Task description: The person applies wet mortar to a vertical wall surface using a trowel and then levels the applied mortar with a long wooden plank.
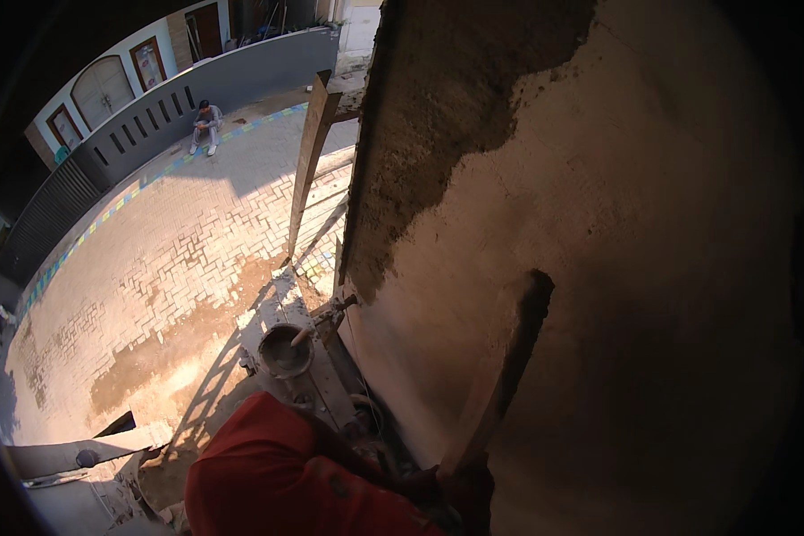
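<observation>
A red sleeve comes in from the lower edge and bends toward the wall. At its end my left hand (464, 489), dark in shadow, is closed around the lower end of a long wooden batten (496, 380). The batten slants up and right in front of the wall (652, 223); whether it touches the surface I cannot tell. Dark wet plaster (447, 107) covers the wall's upper left part with a ragged edge, and the rest is paler. My right hand is not in view.
Left of the wall, a bucket (286, 351) of grey mix with a handle sticking out stands on scaffold planks (330, 393). A wooden post (310, 170) rises beyond it. Far below lies a paved yard (196, 223), where a person (206, 127) sits by a grey wall (268, 71).
</observation>
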`<state>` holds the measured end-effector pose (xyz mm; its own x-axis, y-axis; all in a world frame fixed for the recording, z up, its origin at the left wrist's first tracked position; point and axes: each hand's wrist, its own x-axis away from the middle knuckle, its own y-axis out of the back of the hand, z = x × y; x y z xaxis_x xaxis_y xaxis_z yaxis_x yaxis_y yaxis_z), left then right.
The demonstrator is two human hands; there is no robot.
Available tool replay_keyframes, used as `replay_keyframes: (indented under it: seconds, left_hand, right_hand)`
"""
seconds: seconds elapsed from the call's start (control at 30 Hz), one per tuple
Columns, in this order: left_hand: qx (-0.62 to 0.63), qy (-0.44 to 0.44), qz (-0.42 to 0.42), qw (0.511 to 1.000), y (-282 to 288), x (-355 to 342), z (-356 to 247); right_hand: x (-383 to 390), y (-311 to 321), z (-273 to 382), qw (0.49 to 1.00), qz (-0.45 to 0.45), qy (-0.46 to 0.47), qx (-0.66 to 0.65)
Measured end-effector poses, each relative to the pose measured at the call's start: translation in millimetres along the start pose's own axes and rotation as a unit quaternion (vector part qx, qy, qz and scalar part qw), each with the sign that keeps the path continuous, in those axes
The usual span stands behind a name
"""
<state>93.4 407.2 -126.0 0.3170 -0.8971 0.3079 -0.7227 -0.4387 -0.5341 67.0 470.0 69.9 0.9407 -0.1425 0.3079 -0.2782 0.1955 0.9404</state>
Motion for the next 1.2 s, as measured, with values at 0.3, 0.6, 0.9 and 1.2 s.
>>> replay_keyframes:
  seconds: [0.3, 0.6, 0.9, 1.2]
  left_hand:
    - [0.31, -0.128, -0.275, 0.901, 68, -2, -82]
    - [0.364, -0.18, -0.381, 0.831, 120, 27, -205]
    - [0.376, -0.261, -0.294, 0.839, 128, 13, -292]
    - [0.338, -0.365, -0.464, 0.733, 199, 2, -303]
  right_hand:
    - [-91, 21, 61, 0.975, -0.036, 0.209, -0.062]
    - [39, 7, -134, 0.949, -0.19, 0.085, 0.238]
    - [15, 69, -220, 0.892, -0.308, 0.002, 0.331]
    - [-5, 118, -154, 0.923, -0.236, 0.063, 0.296]
